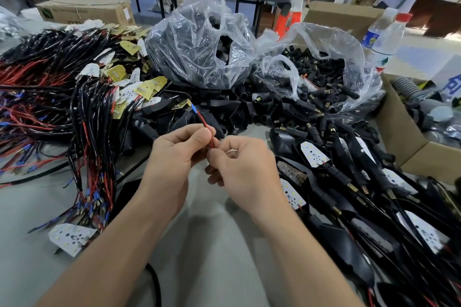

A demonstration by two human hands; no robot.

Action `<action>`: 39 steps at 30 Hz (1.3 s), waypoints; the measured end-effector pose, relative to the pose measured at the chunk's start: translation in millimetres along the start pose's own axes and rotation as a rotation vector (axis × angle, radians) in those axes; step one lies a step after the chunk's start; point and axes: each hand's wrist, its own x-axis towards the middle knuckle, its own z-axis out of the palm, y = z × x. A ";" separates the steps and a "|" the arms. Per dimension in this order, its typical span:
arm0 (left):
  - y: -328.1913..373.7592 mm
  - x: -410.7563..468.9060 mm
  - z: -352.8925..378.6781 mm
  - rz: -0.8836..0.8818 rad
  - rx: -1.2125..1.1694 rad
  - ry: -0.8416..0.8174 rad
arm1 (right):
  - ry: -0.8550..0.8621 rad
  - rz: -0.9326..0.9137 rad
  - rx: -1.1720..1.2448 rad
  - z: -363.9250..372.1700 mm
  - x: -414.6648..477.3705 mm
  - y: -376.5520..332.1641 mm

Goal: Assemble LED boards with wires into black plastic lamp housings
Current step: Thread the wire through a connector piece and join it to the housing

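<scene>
My left hand [178,154] and my right hand [245,169] meet at the middle of the table, both pinching a thin red wire [208,129] with a blue and brass terminal at its far tip. The wire's lower end is hidden between my fingers. A heap of LED boards with red and black wires [82,97] lies to the left. Loose black lamp housings [199,112] sit just beyond my hands. Housings fitted with white LED boards [349,182] pile up on the right. One white LED board [71,237] lies alone at the lower left.
Two clear plastic bags stand behind: one of black housings [199,45], one of small black connectors [321,77]. A water bottle [388,40] and an open cardboard box [409,147] are at the right. Other people stand far back right.
</scene>
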 end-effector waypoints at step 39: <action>-12.9 2.8 2.6 0.028 0.617 0.164 | 0.330 0.110 0.885 10.8 34.2 16.1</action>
